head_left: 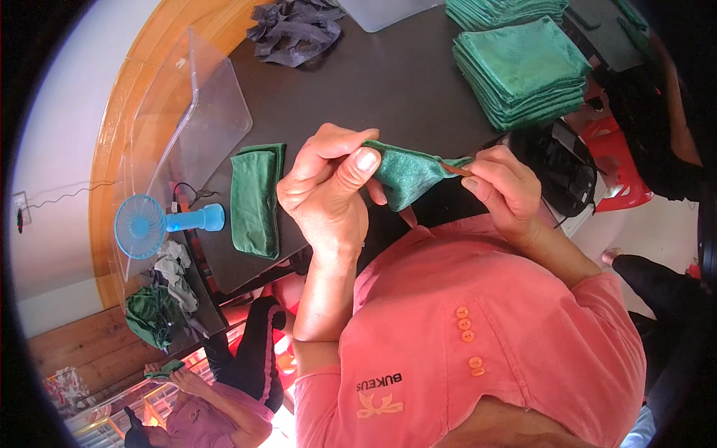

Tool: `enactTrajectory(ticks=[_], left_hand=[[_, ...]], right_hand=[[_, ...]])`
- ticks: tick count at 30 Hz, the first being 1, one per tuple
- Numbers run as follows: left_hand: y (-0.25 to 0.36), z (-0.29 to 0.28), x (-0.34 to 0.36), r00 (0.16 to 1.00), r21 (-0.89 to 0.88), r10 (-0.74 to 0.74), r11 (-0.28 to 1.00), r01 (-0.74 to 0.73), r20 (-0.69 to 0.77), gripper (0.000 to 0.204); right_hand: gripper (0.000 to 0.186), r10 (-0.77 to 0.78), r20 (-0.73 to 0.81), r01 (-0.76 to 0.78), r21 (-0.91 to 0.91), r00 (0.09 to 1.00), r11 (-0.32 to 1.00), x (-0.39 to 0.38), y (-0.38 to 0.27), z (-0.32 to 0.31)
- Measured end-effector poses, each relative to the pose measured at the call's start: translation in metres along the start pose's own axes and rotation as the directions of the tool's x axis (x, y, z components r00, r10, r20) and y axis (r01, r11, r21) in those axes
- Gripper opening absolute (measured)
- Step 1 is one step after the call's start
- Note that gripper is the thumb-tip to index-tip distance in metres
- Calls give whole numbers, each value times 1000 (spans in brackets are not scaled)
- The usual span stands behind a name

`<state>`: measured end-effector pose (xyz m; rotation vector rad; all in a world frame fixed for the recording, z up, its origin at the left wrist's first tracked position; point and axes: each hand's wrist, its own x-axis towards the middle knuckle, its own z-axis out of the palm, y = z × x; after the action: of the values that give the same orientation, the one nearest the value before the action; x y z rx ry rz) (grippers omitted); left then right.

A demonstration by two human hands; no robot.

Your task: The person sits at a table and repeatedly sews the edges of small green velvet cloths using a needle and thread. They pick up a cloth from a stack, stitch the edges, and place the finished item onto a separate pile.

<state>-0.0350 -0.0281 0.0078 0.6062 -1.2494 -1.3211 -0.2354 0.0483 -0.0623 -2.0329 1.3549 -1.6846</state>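
Note:
My left hand [328, 187] is closed, pinching one edge of a small green velvet fabric piece [409, 175] between thumb and fingers. The fabric hangs in front of my chest, bunched toward its right end. My right hand [508, 193] is closed on a thin brown stick [455, 170], whose far end meets the fabric's right corner. Whether the stick goes inside a fold or lies against it, I cannot tell. To the left of my left hand lies a folded green velvet piece [254, 201] on the dark table [358, 82].
Stacked green velvet pieces [523, 63] stand at the far right, near a black machine [564, 168] and a red stool [624, 168]. Dark crumpled cloth [295, 31] lies at the back. A blue fan [142, 226] and clear plastic panel [216, 112] stand left. Another person [216, 414] works lower left.

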Motion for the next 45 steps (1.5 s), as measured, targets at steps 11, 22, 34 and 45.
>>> enactTrajectory(ticks=[11,22,34,45], left_hand=[[-12,11,2,997,64,80,995,-80,8,11],[-15,19,2,995,-83,95,992,-95,-3,15],[-11,23,-12,993,19,32,999,-30,-114,18],[-13,33,-12,997,164,26,986,-14,-68,19]], right_hand=[[12,249,127,-274,258,960,926,-8,2,4],[22,430,770,-743,609,471,-278,0,-8,3],[11,445,433,-620,513,784,594,-4,6,-12],[17,544,450,-695,580,709,426,-7,-9,-4]])
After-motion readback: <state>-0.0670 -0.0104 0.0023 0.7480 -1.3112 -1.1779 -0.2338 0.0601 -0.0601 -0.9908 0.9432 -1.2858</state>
